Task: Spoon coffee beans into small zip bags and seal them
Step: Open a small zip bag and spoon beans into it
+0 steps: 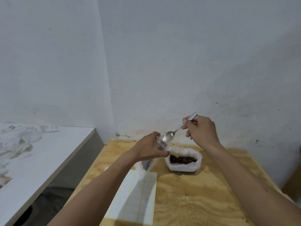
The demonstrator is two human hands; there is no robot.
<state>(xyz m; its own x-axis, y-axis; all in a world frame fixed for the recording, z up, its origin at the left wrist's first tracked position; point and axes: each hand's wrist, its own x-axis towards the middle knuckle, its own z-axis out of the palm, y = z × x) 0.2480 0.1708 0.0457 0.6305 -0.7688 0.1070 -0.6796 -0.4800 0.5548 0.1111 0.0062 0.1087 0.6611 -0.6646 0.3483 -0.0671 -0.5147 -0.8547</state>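
Observation:
My left hand holds a small clear zip bag upright above the plywood table, pinching its mouth open. My right hand grips the handle of a metal spoon, whose bowl is tipped at the bag's opening. Whether beans are still in the spoon's bowl I cannot tell. Just right of the small bag stands a big open plastic bag of dark coffee beans on the table.
A sheet of white labels lies on the plywood table in front of the bags. A white counter stands to the left across a gap. The wall is close behind the table.

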